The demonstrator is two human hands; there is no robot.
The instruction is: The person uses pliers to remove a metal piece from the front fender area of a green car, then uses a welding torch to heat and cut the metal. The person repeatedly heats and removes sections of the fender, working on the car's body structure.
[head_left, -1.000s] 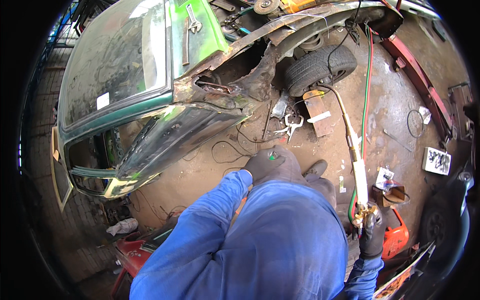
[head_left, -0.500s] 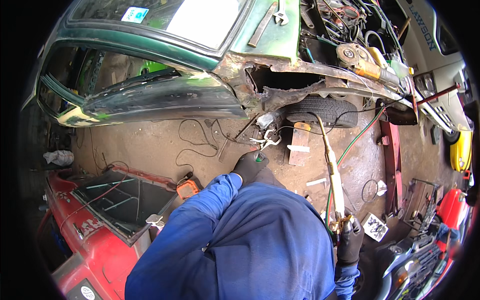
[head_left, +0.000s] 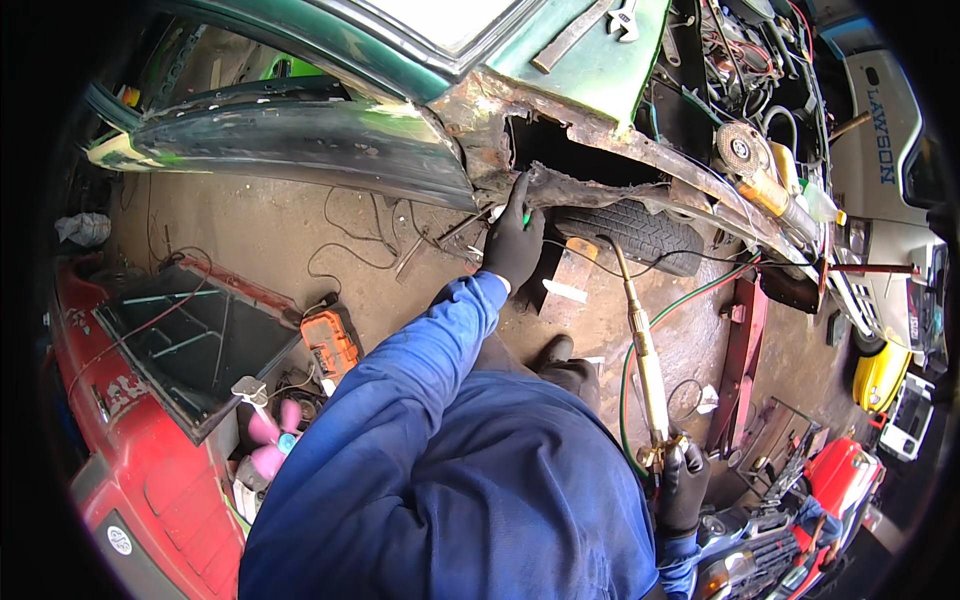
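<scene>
Right hand [head_left: 684, 482], black-gloved, wraps slim metal gas torch [head_left: 642, 360] at brass valves [head_left: 652, 456], bent tip [head_left: 608, 242] by ribbed rubber tyre [head_left: 655, 230]. Left hand [head_left: 515, 245], index finger [head_left: 521, 190] extended, overlaps jagged rusty fender edge [head_left: 565, 187], contact unclear; can't tell if it holds the green object [head_left: 527, 216]. Gap separates left hand from torch tip.

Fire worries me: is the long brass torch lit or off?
Apparently off: the torch, in the black-gloved right hand, shows no flame at its tip.
</scene>
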